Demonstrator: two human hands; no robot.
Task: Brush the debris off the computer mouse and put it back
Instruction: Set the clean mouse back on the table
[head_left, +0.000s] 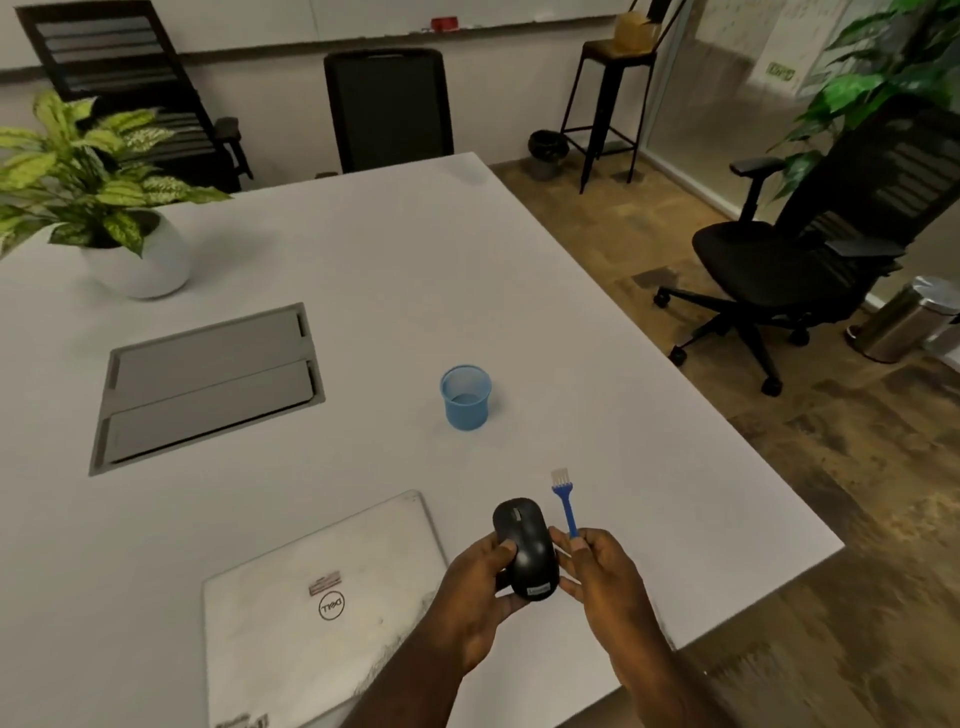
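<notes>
A black computer mouse (524, 545) is lifted above the white table (363, 291) near its front right part. My left hand (475, 592) grips it from the left and underneath, thumb on its top. My right hand (605, 577) pinches the handle of a small blue brush (563, 501), whose pale bristles point up and away. The brush stands just right of the mouse, and its bristles are apart from the mouse. My right fingers rest against the mouse's right side.
A closed silver laptop (311, 608) lies just left of my hands. A blue cup (466, 397) stands farther back. A grey cable hatch (208, 384) and a potted plant (104, 208) are at the left. The table's right edge is close, with office chairs (810, 249) beyond.
</notes>
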